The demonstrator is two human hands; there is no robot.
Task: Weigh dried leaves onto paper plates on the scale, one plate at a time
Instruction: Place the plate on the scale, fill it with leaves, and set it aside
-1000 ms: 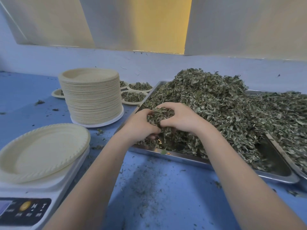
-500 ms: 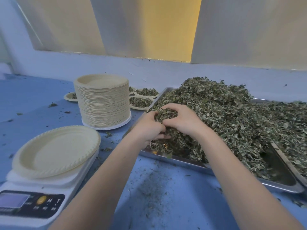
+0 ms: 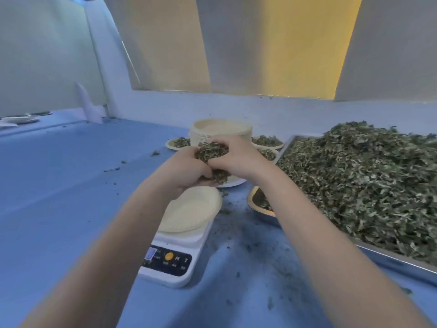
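Hands now off heaped metal tray (image 3: 402, 262): left hand (image 3: 186, 170) and right hand (image 3: 236, 157) cupped around clump of dried green leaves (image 3: 211, 151), above empty cream paper plate (image 3: 189, 213) on white digital scale (image 3: 173, 259). Drop looks next.

Left hand (image 3: 186, 170) and right hand (image 3: 237, 157) cup a clump of dried leaves (image 3: 211, 152) together, held above the empty paper plate (image 3: 189, 213) on the scale (image 3: 176, 254). Plate stack (image 3: 221, 130) behind the hands, filled plates (image 3: 267, 141) beside it toward the worktop's far edge. Metal tray (image 3: 399, 261) heaped with leaves at the right edge. Leaf crumbs scattered on the blue worktop (image 3: 59, 185).
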